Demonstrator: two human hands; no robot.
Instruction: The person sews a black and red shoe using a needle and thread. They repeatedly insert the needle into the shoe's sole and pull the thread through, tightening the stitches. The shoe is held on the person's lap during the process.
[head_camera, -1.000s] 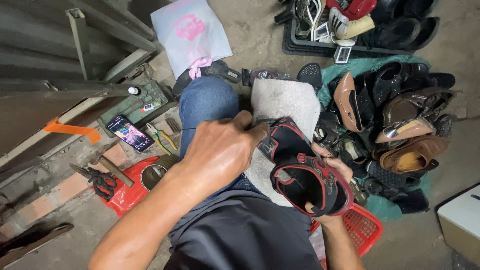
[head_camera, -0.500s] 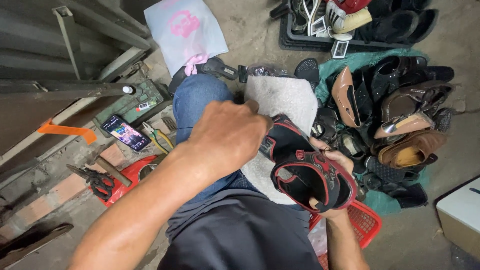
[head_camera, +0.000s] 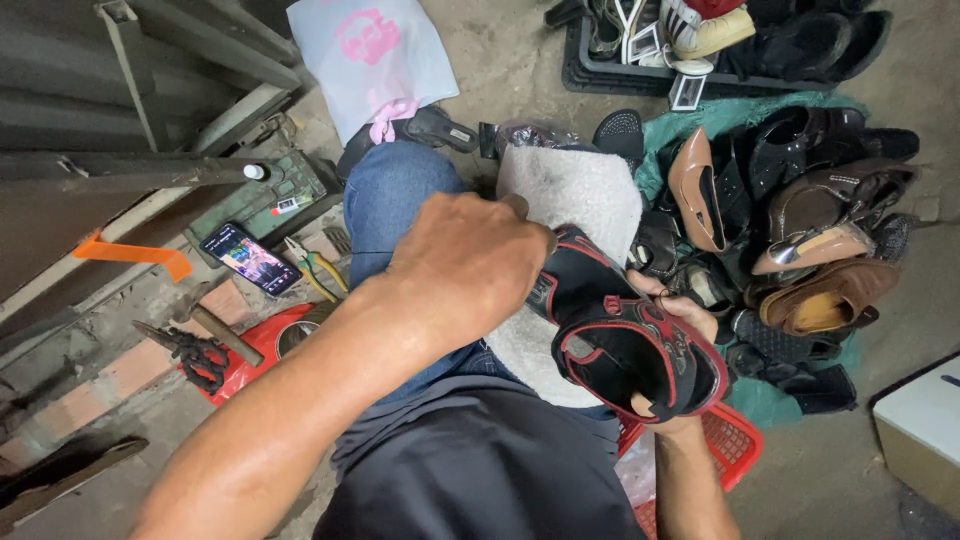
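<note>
A black sandal with red trim (head_camera: 630, 340) rests over my lap on a grey-white cloth (head_camera: 575, 195). My right hand (head_camera: 680, 310) holds the sandal from underneath, fingers showing at its far edge and near the heel. My left hand (head_camera: 470, 265) is closed on the sandal's toe end, its back toward the camera; whatever the fingers pinch is hidden. My knee in blue jeans (head_camera: 390, 195) points away beneath it.
A pile of brown and black shoes (head_camera: 800, 240) lies on a green cloth at right. A black tray of shoes (head_camera: 620, 75) sits at the top. A phone (head_camera: 250, 258), pliers (head_camera: 318, 272), hammer (head_camera: 215, 328), scissors (head_camera: 190, 350) and red basket (head_camera: 730, 450) surround me.
My left hand has shifted slightly right and up along the sandal's toe end. The sandal and my right hand stay nearly where they were.
</note>
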